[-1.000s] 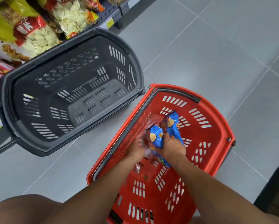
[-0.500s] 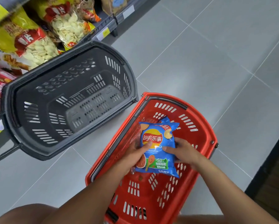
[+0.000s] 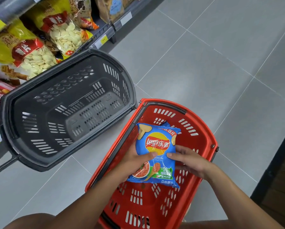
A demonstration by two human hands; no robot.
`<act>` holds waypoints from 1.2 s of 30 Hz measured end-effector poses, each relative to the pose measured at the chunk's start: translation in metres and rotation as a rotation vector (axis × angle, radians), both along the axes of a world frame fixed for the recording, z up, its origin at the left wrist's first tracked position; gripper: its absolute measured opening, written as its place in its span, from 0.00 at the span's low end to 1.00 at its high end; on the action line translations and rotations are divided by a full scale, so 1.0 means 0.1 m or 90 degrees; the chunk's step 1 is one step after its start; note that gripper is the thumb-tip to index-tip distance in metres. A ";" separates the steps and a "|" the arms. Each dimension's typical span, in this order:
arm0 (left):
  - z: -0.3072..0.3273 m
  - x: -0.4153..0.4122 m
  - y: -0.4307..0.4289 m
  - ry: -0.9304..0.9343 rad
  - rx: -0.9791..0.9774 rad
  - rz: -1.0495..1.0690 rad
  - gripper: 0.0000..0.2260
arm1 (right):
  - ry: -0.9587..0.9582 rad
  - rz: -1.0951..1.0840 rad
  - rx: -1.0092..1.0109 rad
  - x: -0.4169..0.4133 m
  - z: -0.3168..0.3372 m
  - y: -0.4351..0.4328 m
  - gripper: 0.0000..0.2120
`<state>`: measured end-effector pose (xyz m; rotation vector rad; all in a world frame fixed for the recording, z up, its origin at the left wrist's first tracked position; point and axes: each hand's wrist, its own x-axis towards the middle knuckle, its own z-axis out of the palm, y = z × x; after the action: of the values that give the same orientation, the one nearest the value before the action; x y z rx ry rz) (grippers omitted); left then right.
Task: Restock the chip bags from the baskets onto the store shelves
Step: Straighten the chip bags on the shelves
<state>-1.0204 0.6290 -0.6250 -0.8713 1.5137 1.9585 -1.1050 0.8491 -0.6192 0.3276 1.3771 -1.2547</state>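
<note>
- Blue chip bag (image 3: 156,154) is up over the red basket (image 3: 204,131), held face-up between both hands, clear of the basket floor.
- Left hand (image 3: 132,164) is clamped on the bag's left edge: the thumb lies across the printed front, and the fingers are tucked behind, out of sight.
- Right hand (image 3: 189,161) pinches the right edge, thumb on the front and fingers curled round the side.
- A sliver of blue pokes out behind the top corner, maybe a second bag; too little of it shows to call it.
- Handling read: this looks light and puffy, an air-filled pillow of glossy film. That makes it slick to the fingers and soft under any squeeze.
- The contents are likely brittle, so a hard grip across the middle risks crushing the chips. Gentle pressure is the safer bet.
- Best hold, by my judgement: the flat crimped seams at top or bottom, or a light side-edge hold like this one, letting the air cushion do the work.
- One hand would probably carry it fine; two just steady the slippery film.
- The grey basket (image 3: 8,113) sits on the floor (image 3: 204,63) just beside the red one, with nothing showing inside it.
- The store shelves (image 3: 108,28) lie up-left, with yellow bags (image 3: 31,52) packed along the front, so sliding this one in will want a soft touch.
</note>
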 end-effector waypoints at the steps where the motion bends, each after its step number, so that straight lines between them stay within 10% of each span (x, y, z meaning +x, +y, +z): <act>1: 0.06 -0.03 -0.01 0.007 -0.010 -0.004 0.22 | 0.007 -0.019 -0.008 0.00 0.01 0.02 0.25; 5: 0.29 -0.03 -0.03 0.006 -0.014 -0.034 0.24 | -0.002 -0.126 -0.053 0.00 0.05 0.15 0.42; 15: 0.82 -0.17 -0.27 0.129 -0.181 0.031 0.28 | 0.050 -0.321 0.147 -0.13 -0.24 -0.05 0.19; 20: 0.78 -0.28 -0.56 0.165 -0.273 0.110 0.25 | 0.283 -0.008 0.415 -0.15 -0.71 -0.24 0.24; 28: 0.60 -0.56 -0.83 0.204 -0.287 0.118 0.27 | 0.264 0.156 0.484 -0.22 -1.52 -0.42 0.45; 36: 0.59 -0.69 -0.94 0.246 -0.288 0.143 0.25 | 0.317 0.150 0.523 -0.23 -1.67 -0.43 0.18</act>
<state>-1.0898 0.5351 -0.5657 -0.9086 2.2293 2.0617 -1.1277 0.8063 -0.7863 0.4057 2.2665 -0.5326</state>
